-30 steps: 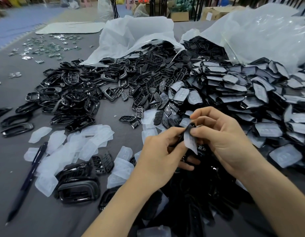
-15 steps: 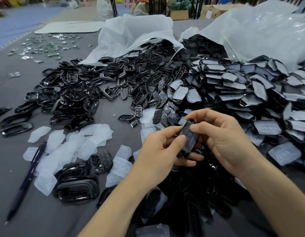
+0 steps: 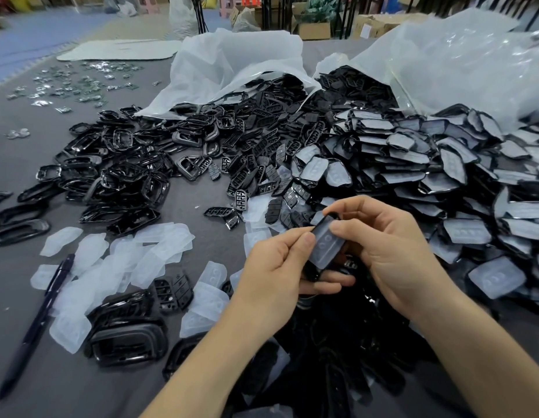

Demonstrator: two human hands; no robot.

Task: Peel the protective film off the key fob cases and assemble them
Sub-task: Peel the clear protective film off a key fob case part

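Bare counter (image 3: 66, 387) lies open at its near left corner beside a pen (image 3: 35, 324); case heaps (image 3: 413, 164) crowd the right side, seemingly throughout.

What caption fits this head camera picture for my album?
Left hand and right hand pinch a film-covered black plastic key fob case.

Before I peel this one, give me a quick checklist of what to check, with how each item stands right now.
1. Key fob case held securely: ok. The left hand grips its lower end and the right hand pinches its top.
2. Protective film on the face: ok, it covers the face, unpeeled.
3. Film edge lifted enough to grab: cannot tell.
4. Spot for waste: ok, peeled films are piled on the table to the left.
5. Parts for assembly nearby: ok, black frames lie beside the left forearm.
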